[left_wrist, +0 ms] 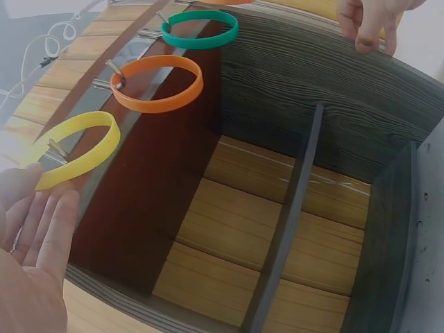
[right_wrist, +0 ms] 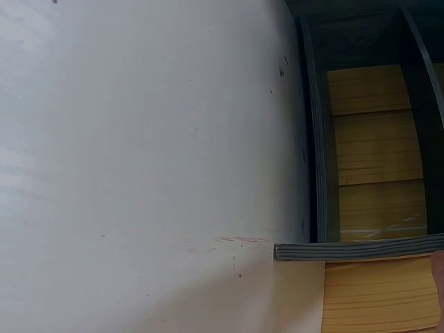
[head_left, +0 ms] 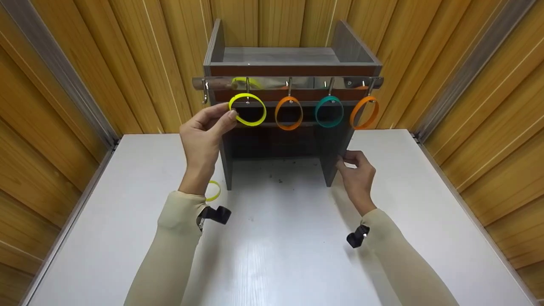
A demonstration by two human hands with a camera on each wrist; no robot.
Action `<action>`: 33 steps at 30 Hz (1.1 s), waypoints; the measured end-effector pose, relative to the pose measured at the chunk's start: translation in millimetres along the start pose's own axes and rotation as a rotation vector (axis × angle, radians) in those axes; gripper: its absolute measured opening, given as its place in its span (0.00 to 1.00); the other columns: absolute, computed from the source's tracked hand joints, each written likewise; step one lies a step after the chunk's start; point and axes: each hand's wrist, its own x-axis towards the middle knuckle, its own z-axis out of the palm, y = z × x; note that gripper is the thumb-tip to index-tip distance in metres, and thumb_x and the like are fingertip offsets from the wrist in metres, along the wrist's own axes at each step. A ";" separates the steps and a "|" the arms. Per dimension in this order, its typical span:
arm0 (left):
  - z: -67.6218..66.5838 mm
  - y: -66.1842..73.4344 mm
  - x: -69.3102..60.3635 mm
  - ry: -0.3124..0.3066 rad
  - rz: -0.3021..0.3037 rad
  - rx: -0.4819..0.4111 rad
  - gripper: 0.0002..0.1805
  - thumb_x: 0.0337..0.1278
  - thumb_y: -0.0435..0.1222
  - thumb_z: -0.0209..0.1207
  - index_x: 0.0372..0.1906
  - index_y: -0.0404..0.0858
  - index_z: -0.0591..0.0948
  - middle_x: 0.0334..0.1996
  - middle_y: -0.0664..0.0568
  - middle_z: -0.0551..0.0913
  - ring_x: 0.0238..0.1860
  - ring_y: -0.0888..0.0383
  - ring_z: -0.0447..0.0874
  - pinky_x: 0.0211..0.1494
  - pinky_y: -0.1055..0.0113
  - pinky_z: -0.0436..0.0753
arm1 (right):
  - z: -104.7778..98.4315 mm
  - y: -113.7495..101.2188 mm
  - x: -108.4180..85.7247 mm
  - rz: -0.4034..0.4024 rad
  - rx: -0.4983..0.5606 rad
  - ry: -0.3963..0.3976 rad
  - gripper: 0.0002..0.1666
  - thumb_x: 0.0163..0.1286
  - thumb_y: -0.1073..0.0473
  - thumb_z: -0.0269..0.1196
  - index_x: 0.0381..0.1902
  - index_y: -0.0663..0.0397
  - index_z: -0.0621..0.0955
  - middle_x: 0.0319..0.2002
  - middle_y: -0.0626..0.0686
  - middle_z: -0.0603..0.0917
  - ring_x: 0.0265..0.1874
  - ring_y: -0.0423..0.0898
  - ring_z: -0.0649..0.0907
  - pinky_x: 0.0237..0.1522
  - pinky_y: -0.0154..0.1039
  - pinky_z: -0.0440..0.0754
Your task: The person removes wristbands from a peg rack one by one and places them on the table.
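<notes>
My left hand [head_left: 202, 140] pinches the left edge of a yellow ring [head_left: 264, 111] between thumb and fingers; the ring surrounds the second hook from the left on the metal rail [head_left: 270, 83]. In the left wrist view the yellow ring [left_wrist: 104, 147] encircles its hook, with the left hand [left_wrist: 35, 243] at its lower edge. An orange ring [head_left: 276, 114], a teal ring [head_left: 316, 112] and another orange ring [head_left: 352, 121] hang from the hooks to the right. The leftmost hook [head_left: 205, 91] bears no ring. My right hand [head_left: 359, 178] touches the outer side of the shelf's right panel [head_left: 335, 153].
A second yellow ring [head_left: 219, 191] lies on the white table [head_left: 276, 255], partly hidden behind my left wrist. The grey wooden shelf [head_left: 227, 165] stands at the back, before wood-patterned walls [head_left: 148, 63]. White cables [left_wrist: 48, 45] show in the left wrist view.
</notes>
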 end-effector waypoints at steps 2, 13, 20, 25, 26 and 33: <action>0.4 2.1 -0.2 0.004 0.010 -0.010 0.10 0.61 0.25 0.73 0.47 0.29 0.90 0.41 0.41 0.91 0.40 0.50 0.92 0.50 0.57 0.92 | -0.2 0.2 0.5 -0.001 -0.003 -0.001 0.10 0.67 0.68 0.72 0.45 0.62 0.86 0.41 0.54 0.90 0.40 0.40 0.86 0.43 0.29 0.81; -0.5 9.6 -7.3 -0.003 0.046 -0.007 0.11 0.62 0.25 0.73 0.48 0.30 0.90 0.43 0.40 0.91 0.43 0.48 0.93 0.50 0.56 0.91 | -1.0 0.5 0.9 0.005 -0.014 0.001 0.11 0.67 0.67 0.73 0.46 0.62 0.86 0.41 0.54 0.90 0.40 0.40 0.86 0.41 0.27 0.82; -6.3 13.2 -8.9 0.007 0.071 0.016 0.10 0.62 0.25 0.73 0.48 0.31 0.90 0.43 0.40 0.91 0.41 0.49 0.93 0.50 0.57 0.92 | -1.3 -0.4 1.4 0.010 -0.014 0.005 0.10 0.67 0.67 0.73 0.45 0.62 0.86 0.41 0.54 0.90 0.40 0.39 0.86 0.41 0.30 0.83; -12.3 14.6 -10.8 0.021 0.071 0.031 0.10 0.62 0.26 0.73 0.48 0.31 0.91 0.42 0.40 0.91 0.41 0.49 0.93 0.50 0.58 0.92 | -1.4 -0.8 0.8 0.013 -0.010 0.000 0.11 0.67 0.67 0.73 0.46 0.62 0.86 0.42 0.54 0.90 0.41 0.40 0.86 0.41 0.28 0.82; -13.7 14.9 -11.3 0.024 0.071 0.037 0.11 0.62 0.26 0.73 0.48 0.31 0.91 0.42 0.40 0.91 0.41 0.49 0.93 0.50 0.58 0.92 | -1.4 -0.7 0.6 0.013 -0.011 -0.001 0.11 0.67 0.67 0.73 0.46 0.62 0.86 0.42 0.54 0.89 0.41 0.40 0.86 0.42 0.28 0.82; -24.3 15.9 -13.7 0.041 0.078 0.049 0.11 0.62 0.25 0.73 0.49 0.30 0.90 0.43 0.40 0.91 0.40 0.49 0.93 0.50 0.58 0.92 | -1.7 0.1 0.4 -0.002 -0.005 0.002 0.09 0.67 0.69 0.71 0.45 0.63 0.86 0.41 0.55 0.90 0.40 0.38 0.86 0.38 0.25 0.81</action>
